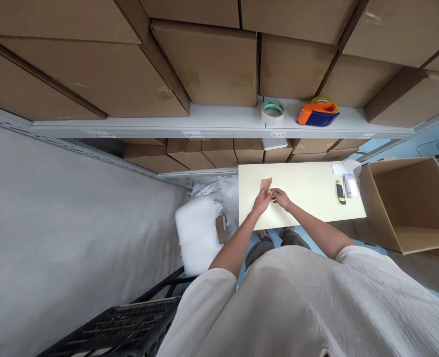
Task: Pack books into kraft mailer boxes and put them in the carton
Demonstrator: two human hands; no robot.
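Over the pale yellow tabletop (304,191), my left hand (263,200) is closed on a small, flat, pinkish piece (265,183) that looks like card or a packet. Its near part is hidden by my fingers. My right hand (281,198) meets it from the right, fingertips pinched together at its lower right edge. Too little detail shows to tell what the right fingertips grip. Farther right on the table lie a yellow and black box cutter (340,192), a blurred pale packet (351,185) and a white slip of paper (339,169).
A large open cardboard box (416,198) stands against the table's right end. White foam sheets (198,233) are stacked at the left, above a black crate (141,322). The shelf (219,119) ahead holds boxes, a tape roll (273,112) and an orange tape dispenser (318,114).
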